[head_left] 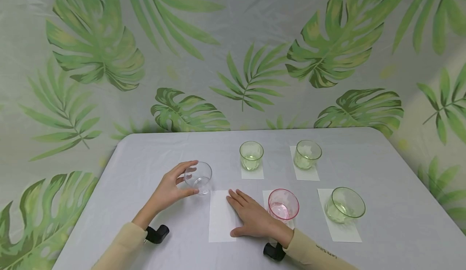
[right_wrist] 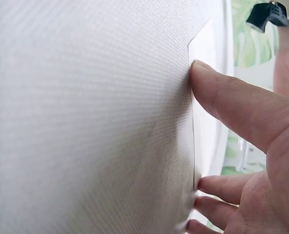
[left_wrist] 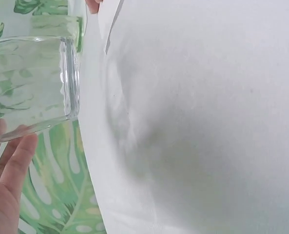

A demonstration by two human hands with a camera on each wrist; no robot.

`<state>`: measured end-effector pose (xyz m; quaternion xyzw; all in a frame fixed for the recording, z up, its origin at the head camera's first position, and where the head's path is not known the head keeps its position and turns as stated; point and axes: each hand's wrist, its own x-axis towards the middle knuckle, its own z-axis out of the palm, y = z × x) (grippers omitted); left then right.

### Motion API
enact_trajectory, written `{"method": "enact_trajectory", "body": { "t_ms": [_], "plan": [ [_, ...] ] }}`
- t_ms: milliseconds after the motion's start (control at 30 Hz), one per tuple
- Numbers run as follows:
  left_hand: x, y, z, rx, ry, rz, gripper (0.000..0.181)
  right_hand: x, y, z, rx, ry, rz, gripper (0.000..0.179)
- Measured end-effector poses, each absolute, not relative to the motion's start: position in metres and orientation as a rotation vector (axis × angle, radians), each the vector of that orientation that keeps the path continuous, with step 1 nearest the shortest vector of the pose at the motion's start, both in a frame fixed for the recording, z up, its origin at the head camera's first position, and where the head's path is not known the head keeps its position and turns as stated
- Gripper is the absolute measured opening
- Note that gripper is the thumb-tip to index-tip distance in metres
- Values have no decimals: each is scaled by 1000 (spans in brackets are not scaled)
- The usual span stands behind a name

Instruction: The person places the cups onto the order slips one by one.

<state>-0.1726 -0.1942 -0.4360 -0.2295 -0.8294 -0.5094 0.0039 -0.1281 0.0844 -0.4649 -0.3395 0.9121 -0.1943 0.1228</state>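
My left hand holds a clear glass cup, thumb on the near side and fingers on the far side. The left wrist view shows the same clear cup with fingertips against its wall. Whether its base touches the table cannot be told. To the right, my right hand rests on a blank white paper rectangle, its fingers spread. Seen from the right wrist, the thumb and fingertips touch the paper's right edge. Just beyond this hand a pink-rimmed glass cup stands on another paper, partly hidden.
Green-tinted glass cups stand on white papers: one at back centre, one at back right, a wider one at right. A white cloth covers the table. Behind hangs a leaf-patterned curtain.
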Motion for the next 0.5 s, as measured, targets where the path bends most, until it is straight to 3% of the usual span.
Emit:
{"method": "enact_trajectory", "body": {
  "t_ms": [500],
  "plan": [
    [-154,-168,-445,-907,-2640,-1626,75,-129,84,-465,-969,2677,-531,91]
  ]
}}
